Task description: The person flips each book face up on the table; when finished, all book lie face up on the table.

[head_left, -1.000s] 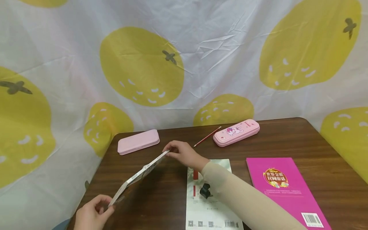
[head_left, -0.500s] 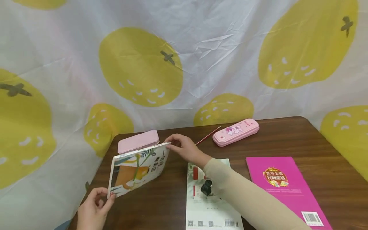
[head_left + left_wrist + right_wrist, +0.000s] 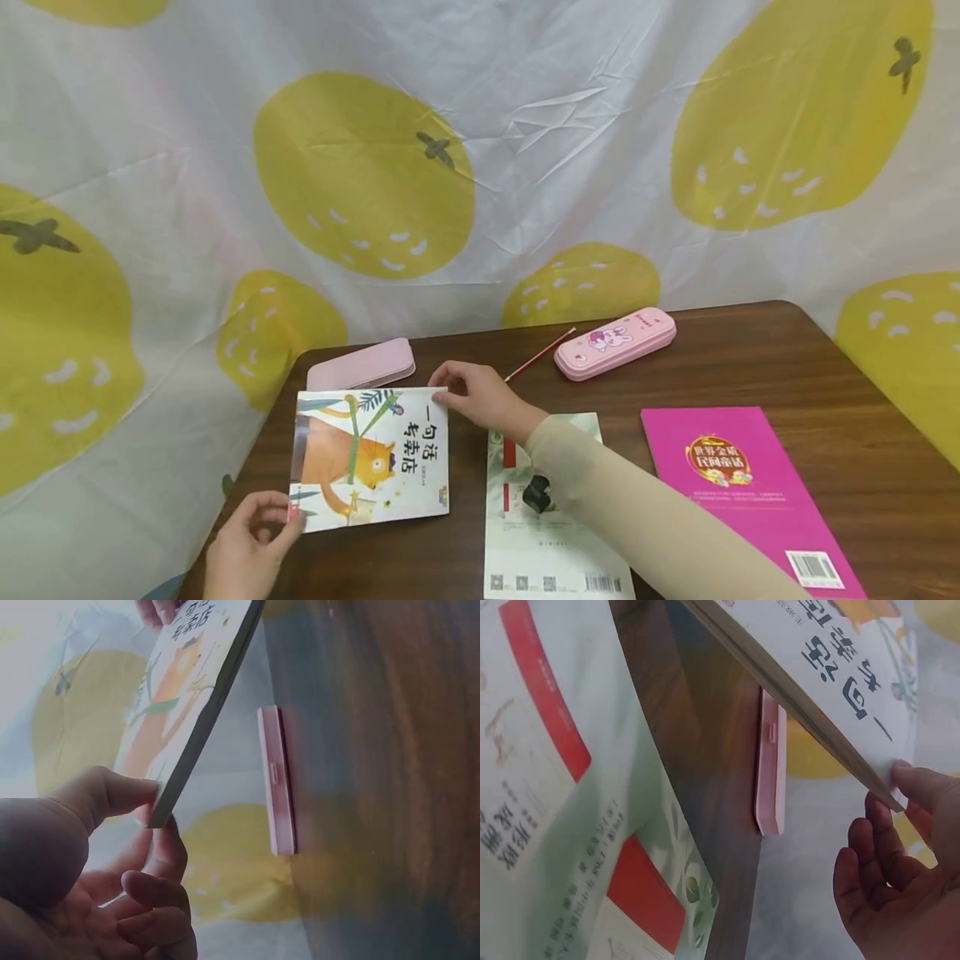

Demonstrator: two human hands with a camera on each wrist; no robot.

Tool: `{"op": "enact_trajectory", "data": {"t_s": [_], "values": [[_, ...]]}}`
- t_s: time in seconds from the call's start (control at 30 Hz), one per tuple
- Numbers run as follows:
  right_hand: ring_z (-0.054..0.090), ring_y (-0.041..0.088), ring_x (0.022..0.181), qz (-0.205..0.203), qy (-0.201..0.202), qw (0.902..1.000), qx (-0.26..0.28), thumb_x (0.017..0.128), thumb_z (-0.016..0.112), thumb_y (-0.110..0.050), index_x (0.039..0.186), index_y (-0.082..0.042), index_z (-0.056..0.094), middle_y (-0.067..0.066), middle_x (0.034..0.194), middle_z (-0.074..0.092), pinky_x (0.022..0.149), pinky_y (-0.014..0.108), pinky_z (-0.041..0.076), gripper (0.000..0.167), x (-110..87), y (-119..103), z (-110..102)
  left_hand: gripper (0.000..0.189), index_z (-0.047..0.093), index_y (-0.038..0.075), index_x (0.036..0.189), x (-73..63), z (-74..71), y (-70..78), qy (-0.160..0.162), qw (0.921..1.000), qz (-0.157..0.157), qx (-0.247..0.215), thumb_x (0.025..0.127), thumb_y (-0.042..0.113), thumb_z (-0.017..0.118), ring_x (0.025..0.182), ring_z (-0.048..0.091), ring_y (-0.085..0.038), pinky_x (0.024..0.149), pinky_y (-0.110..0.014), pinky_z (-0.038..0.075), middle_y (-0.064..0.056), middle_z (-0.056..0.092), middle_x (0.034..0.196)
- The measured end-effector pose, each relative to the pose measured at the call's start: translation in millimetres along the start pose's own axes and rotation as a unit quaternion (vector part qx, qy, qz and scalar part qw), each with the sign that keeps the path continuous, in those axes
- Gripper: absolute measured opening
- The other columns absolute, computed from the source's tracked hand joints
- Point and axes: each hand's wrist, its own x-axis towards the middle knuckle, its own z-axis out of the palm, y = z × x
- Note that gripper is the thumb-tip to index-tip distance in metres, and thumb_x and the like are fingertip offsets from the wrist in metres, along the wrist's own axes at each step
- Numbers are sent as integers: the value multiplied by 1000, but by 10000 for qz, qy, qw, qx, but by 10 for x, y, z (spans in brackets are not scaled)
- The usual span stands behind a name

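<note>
A picture book (image 3: pixel 371 458) with an orange animal on its white cover is held above the left part of the table, its cover facing the head camera. My left hand (image 3: pixel 251 542) pinches its near left corner between thumb and fingers. At the far right corner, my right hand (image 3: pixel 487 400) pinches it the same way. In both wrist views the book (image 3: pixel 184 697) is tilted and clear of the tabletop. The right forearm passes over a pale green book (image 3: pixel 555 550) and partly hides it.
A plain pink pencil case (image 3: pixel 363 364) lies behind the picture book, partly covered by it. Further right are a red pencil (image 3: pixel 542 353) and a pink pencil case with a rabbit (image 3: pixel 615 343). A magenta book (image 3: pixel 738 483) lies on the right of the wooden table (image 3: pixel 825 400).
The picture book has turned from edge-on to showing its full front cover. Both hands have kept their grip on its corners and moved only slightly.
</note>
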Motion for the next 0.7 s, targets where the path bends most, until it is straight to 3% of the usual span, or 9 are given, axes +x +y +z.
{"op": "enact_trajectory", "data": {"t_s": [0.13, 0.37, 0.7], "values": [[61, 19, 92, 114, -324, 9993, -127, 93, 77, -16, 115, -19, 69, 3, 99, 68, 83, 31, 51, 24, -14, 33, 30, 34, 58, 15, 115, 4, 24, -53, -357, 9992, 148, 19, 89, 19, 79, 59, 42, -7, 60, -23, 36, 0, 73, 89], [62, 21, 110, 250, -961, 9935, -561, 84, 85, -11, 124, -18, 68, 3, 118, 69, 98, 38, 52, 44, -33, 67, 110, 31, 66, 14, 119, 74, 42, -173, -1086, 9932, 313, 268, 90, 22, 76, 57, 43, -10, 57, -27, 36, 0, 72, 90], [57, 19, 110, 516, -1394, 9815, -1207, 85, 86, -16, 127, -18, 70, 3, 119, 69, 104, 39, 49, 45, -78, 111, 153, 40, 66, 10, 125, 146, 210, -242, -1726, 9835, 169, 519, 87, 22, 77, 66, 54, -17, 59, -32, 41, 0, 72, 88]]}}
